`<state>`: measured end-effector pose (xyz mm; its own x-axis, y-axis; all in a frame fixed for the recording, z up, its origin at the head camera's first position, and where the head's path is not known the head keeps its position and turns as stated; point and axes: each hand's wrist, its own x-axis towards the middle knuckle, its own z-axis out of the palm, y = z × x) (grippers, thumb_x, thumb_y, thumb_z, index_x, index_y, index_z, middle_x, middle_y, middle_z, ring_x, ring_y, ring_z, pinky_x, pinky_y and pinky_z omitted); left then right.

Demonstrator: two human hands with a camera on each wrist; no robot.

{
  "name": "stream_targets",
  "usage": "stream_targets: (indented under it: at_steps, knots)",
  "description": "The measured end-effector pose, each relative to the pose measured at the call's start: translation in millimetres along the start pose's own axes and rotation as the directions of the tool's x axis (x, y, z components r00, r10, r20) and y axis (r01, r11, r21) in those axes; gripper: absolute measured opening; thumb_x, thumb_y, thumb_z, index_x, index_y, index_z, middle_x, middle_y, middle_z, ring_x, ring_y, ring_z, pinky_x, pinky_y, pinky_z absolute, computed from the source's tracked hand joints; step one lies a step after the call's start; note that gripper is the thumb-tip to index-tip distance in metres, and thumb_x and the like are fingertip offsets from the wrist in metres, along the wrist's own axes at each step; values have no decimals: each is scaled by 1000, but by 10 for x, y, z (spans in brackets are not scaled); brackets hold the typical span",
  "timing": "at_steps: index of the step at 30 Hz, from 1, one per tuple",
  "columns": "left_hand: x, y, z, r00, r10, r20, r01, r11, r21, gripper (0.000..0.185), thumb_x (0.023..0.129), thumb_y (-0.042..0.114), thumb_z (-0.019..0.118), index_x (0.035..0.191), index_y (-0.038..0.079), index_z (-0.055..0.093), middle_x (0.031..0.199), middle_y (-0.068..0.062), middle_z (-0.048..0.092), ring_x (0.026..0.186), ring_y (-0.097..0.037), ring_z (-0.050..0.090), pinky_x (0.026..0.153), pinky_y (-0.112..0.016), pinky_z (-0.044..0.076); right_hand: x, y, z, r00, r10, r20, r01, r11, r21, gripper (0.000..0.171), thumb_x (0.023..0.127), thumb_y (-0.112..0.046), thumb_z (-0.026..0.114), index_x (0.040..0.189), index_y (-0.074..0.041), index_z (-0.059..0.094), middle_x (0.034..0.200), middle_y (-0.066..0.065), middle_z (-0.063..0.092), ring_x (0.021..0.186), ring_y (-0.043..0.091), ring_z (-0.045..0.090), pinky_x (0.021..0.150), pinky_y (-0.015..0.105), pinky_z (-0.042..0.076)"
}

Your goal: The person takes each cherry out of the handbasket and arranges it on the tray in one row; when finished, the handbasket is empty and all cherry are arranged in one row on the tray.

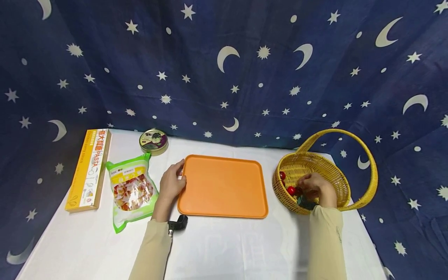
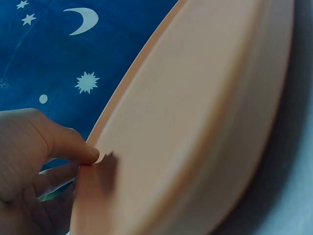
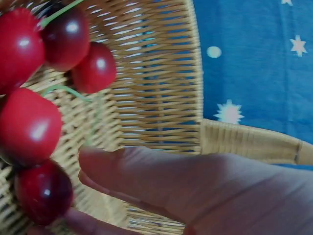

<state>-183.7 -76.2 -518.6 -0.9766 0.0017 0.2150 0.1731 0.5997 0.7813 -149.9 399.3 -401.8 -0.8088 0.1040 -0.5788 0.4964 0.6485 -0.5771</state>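
An orange tray (image 1: 224, 186) lies in the middle of the white table. My left hand (image 1: 172, 182) pinches its left rim, the thumb on top and the fingers beyond the edge in the left wrist view. Over on the right stands a yellow wicker basket (image 1: 346, 181) with a tall handle. Inside it, my right hand (image 1: 316, 186) is lowered beside several red cherries (image 3: 30, 125). A green stem (image 3: 68, 89) runs near the thumb tip in the right wrist view. A dark cherry (image 3: 44, 192) is close to the lower fingers, whose tips are partly hidden.
To the left, a yellow and white pasta box (image 1: 89, 171) lies beside a green and white food bag (image 1: 134, 192). Behind the bag sits a round tin (image 1: 153, 141). A dark blue curtain (image 1: 196, 66) with moons and stars hangs along the table's back edge.
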Motion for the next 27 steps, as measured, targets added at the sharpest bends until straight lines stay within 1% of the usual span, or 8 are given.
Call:
stream_targets:
  at_steps: [6, 11, 13, 15, 18, 22, 25, 27]
  knots:
    - [2, -13, -25, 1000, -2, -19, 2, 1000, 1, 60, 74, -1, 67, 133, 1, 60, 94, -17, 64, 78, -32, 59, 70, -47, 44, 151, -5, 8, 1000, -6, 30, 7, 1000, -22, 17, 91, 1, 53, 87, 5, 69, 78, 3, 65, 70, 19, 60, 67, 36, 55]
    - [-1, -21, -42, 1000, -3, -19, 3, 1000, -3, 60, 74, -2, 67, 134, 0, 59, 97, -17, 65, 80, -31, 60, 70, -47, 45, 142, -84, 6, 999, -47, -22, 48, 995, 82, 17, 90, 7, 51, 97, 17, 63, 79, 8, 70, 74, 18, 67, 70, 36, 56]
    - [0, -27, -38, 1000, 2, -20, -2, 1000, -7, 61, 74, -2, 66, 135, 0, 58, 100, -17, 66, 81, -31, 62, 71, -47, 45, 115, -145, -10, 995, -78, -67, 83, 993, 78, 21, 91, 5, 53, 105, 20, 58, 80, 10, 71, 75, 19, 69, 71, 37, 56]
    - [-2, -29, -31, 1000, 4, -21, -4, 1000, -10, 62, 73, -1, 66, 135, 1, 58, 101, -17, 67, 81, -31, 62, 71, -47, 46, 77, -237, -22, 984, -119, -131, 122, 992, 14, 26, 91, 1, 58, 109, 19, 57, 82, 7, 71, 76, 17, 68, 70, 36, 55]
    - [-5, -39, -15, 1000, -3, -14, 3, 1000, -2, 62, 73, 0, 67, 135, 2, 59, 99, -16, 66, 80, -31, 61, 71, -48, 46, 29, -425, 7, 939, -237, -249, 212, 970, -121, 34, 88, -6, 67, 112, 16, 60, 88, 11, 71, 79, 17, 64, 70, 33, 50]
    - [0, -36, 4, 1000, -11, 4, 11, 1000, 17, 62, 74, 2, 66, 136, 4, 59, 104, -16, 65, 83, -31, 59, 73, -48, 45, -20, -758, 160, 843, -382, -380, 309, 920, -240, 31, 85, -8, 72, 111, 9, 67, 107, 24, 64, 86, 30, 55, 67, 30, 42]
    - [4, -25, 16, 1000, -12, 12, 12, 1000, 23, 61, 75, 2, 65, 135, 4, 60, 108, -16, 64, 85, -30, 58, 74, -48, 46, 6, -989, 349, 784, -458, -419, 407, 889, -209, 31, 83, -1, 71, 112, 9, 68, 124, 33, 50, 95, 42, 61, 65, 21, 44]
    - [7, -22, 29, 1000, -12, 16, 11, 999, 30, 60, 75, 3, 64, 135, 4, 60, 105, -15, 63, 84, -29, 57, 73, -47, 45, 67, -1113, 503, 743, -507, -437, 483, 858, -175, 30, 82, 4, 70, 111, 9, 68, 125, 36, 51, 98, 47, 64, 62, 17, 47]
